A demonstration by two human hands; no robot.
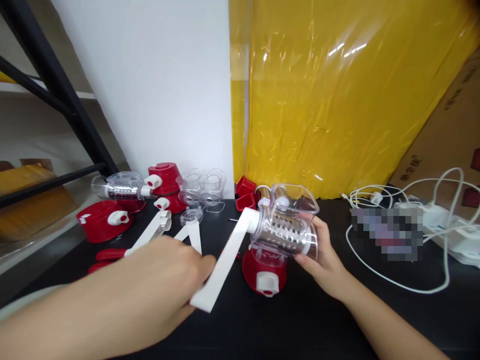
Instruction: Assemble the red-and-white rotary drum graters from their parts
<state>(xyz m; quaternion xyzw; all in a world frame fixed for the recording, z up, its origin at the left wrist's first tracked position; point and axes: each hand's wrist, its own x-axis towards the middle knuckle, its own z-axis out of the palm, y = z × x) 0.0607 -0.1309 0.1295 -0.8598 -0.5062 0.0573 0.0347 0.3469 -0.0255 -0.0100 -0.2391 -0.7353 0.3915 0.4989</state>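
Observation:
A rotary grater stands in front of me on the black table. Its red base (264, 270) has a white knob (267, 283), and above it sits a clear housing (312, 240) with a metal grating drum (285, 231) inside. My right hand (325, 257) is closed around the housing's open right end. From the left end a white crank handle (228, 262) slants down toward me. My left hand (172, 280) is closed at the crank's lower end; its fingers hide the grip.
At the back left stand another grater (125, 187), red bases (101, 220) and clear housings (202, 182). Loose crank handles (146, 232) lie near my left hand. Red parts (245, 192) and spare drums (263, 194) sit behind the grater. White cables (397, 290) loop at right beside a cardboard box (435, 135).

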